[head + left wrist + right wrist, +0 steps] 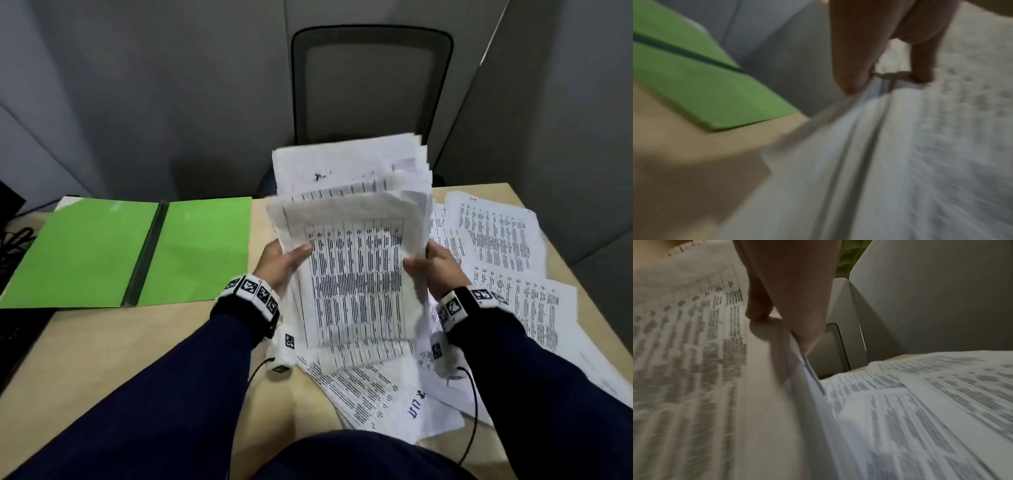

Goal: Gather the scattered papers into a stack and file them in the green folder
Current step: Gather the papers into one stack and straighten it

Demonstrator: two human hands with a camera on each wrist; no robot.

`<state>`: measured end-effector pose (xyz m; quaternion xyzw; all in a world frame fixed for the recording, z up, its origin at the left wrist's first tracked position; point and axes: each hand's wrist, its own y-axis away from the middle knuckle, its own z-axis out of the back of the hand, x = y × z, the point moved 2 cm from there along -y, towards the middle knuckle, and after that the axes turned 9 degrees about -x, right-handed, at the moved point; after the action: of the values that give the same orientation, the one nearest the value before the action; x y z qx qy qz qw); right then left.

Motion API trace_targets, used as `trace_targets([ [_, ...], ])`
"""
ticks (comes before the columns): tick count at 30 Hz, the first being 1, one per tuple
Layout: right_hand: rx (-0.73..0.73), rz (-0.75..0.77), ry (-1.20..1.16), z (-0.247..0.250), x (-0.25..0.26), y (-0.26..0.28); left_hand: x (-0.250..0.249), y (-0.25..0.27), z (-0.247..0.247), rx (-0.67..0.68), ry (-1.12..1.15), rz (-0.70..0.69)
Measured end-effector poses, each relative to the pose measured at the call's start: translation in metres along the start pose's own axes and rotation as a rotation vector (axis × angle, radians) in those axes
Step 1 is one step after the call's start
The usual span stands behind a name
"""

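Observation:
An uneven stack of printed papers [356,246] stands nearly upright above the desk, held between both hands. My left hand [284,260] grips its left edge, thumb on the front sheet; the left wrist view shows the fingers [855,65] pinching the papers [879,162]. My right hand [431,263] grips the right edge, thumb in front; the right wrist view shows those fingers [789,296] clamped on the sheets [694,369]. The green folder [130,250] lies open and flat at the left, also visible in the left wrist view [705,89]. More loose papers [507,267] lie scattered at the right and under the stack [373,394].
The wooden desk [137,349] has bare surface in front of the folder. A black mesh office chair [370,85] stands behind the desk's far edge. Dark cables [13,240] lie at the far left. Wrist camera cords [474,411] hang below both wrists.

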<state>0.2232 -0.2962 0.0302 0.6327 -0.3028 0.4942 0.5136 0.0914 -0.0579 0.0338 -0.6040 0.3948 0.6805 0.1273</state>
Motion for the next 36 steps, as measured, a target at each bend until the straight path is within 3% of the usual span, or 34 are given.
trace_targets([
  [2, -0.021, 0.057, -0.072, -0.007, 0.015, -0.002, -0.021, 0.004, -0.002, -0.075, 0.036, -0.143],
  [5, -0.032, 0.168, -0.145, -0.016, 0.04, -0.004, -0.056, 0.012, -0.006, -0.194, -0.105, -0.404],
  [9, -0.033, 0.293, -0.179, -0.022, 0.064, 0.007, -0.076, 0.032, -0.009, -0.296, -0.076, -0.605],
  [12, -0.061, 0.319, -0.175, -0.024, 0.059, 0.015, -0.061, 0.04, -0.01, -0.316, -0.131, -0.587],
  [19, -0.122, 0.234, -0.089, -0.029, 0.027, 0.021, 0.002, 0.042, -0.01, -0.165, -0.222, -0.422],
  [27, -0.156, 0.158, -0.01, -0.036, 0.008, 0.01, 0.014, 0.021, -0.006, -0.176, -0.16, -0.223],
  [30, -0.219, 0.17, 0.009, -0.045, 0.014, 0.009, 0.003, 0.016, -0.009, -0.135, -0.173, -0.265],
  [33, -0.271, 0.287, 0.057, -0.057, 0.03, 0.009, -0.016, 0.008, -0.008, -0.183, -0.357, -0.352],
  [36, -0.258, 0.352, 0.202, -0.068, 0.041, 0.004, -0.032, -0.003, 0.002, -0.178, -0.417, -0.355],
])
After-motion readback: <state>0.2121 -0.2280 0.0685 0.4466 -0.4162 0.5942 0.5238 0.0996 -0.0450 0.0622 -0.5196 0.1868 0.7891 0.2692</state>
